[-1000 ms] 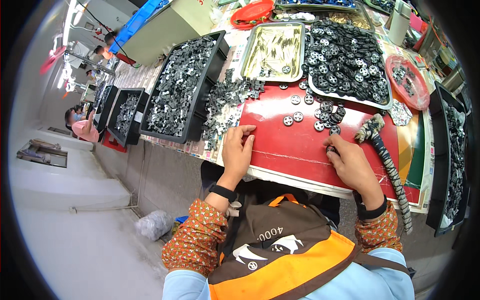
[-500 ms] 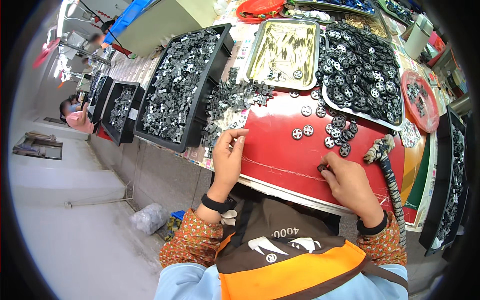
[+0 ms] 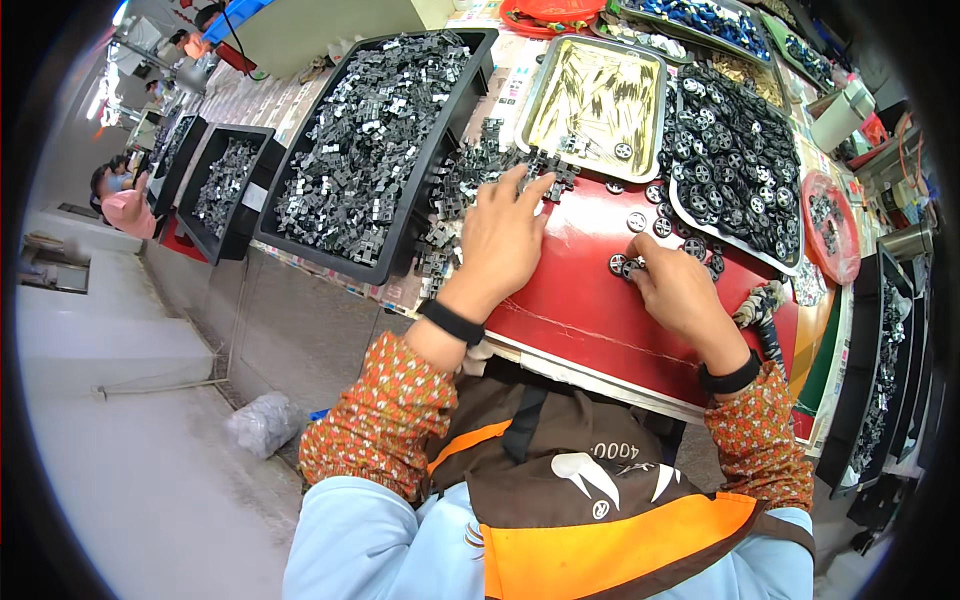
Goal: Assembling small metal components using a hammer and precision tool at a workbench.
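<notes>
Wheels (image 3: 628, 267), small and black, sit on the red mat (image 3: 590, 300) of my counter, pinched under my right hand (image 3: 680, 295), whose fingers clench on them. Half a second ago my left hand (image 3: 500, 240) lay nearer my body; now its spread, released fingers reach the loose black brackets (image 3: 470, 180) beside the black tray (image 3: 400, 240).

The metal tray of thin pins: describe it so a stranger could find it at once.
Start at the red mat under the hands. Just beyond its far edge sits a shallow silver tray, between the black bin of dark clips and the tray of black wheels. Only it holds pale thin pins.
</notes>
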A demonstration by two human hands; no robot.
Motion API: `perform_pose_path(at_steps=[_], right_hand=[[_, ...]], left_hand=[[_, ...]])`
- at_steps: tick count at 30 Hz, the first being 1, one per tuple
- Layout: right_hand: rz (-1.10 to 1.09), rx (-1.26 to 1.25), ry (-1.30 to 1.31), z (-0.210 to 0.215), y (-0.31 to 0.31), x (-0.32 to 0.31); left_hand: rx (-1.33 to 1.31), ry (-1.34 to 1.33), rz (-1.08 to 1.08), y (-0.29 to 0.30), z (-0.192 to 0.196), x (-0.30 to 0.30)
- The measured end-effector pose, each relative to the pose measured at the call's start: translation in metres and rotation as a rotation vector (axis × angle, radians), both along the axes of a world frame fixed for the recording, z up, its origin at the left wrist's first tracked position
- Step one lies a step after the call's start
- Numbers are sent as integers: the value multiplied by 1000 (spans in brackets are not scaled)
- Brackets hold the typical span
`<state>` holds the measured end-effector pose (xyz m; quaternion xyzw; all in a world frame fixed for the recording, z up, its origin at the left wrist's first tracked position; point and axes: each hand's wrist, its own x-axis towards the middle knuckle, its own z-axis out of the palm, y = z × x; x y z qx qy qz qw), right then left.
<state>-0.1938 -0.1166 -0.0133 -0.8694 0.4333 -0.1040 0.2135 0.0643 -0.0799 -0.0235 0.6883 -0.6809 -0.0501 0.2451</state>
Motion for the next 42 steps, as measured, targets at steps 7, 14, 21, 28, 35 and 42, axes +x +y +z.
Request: perform_pose_path(at_steps=[7, 14, 21, 28, 35, 42], right_hand=[[-163, 39, -32, 21, -6, -9], [-207, 86, -67, 19, -15, 0], [-255, -20, -58, 26, -54, 33], [-262, -254, 19, -6, -148, 72], [-233, -319, 145, -35, -168, 90], [-225, -26, 224, -24, -169, 91]], left_hand=[[30, -92, -141, 9, -13, -1], [17, 136, -281, 39, -4, 4], [-30, 135, -6, 20, -4, -2], [67, 11, -69, 23, -7, -6], [97, 170, -171, 27, -9, -3], [194, 363, -145, 31, -12, 7]])
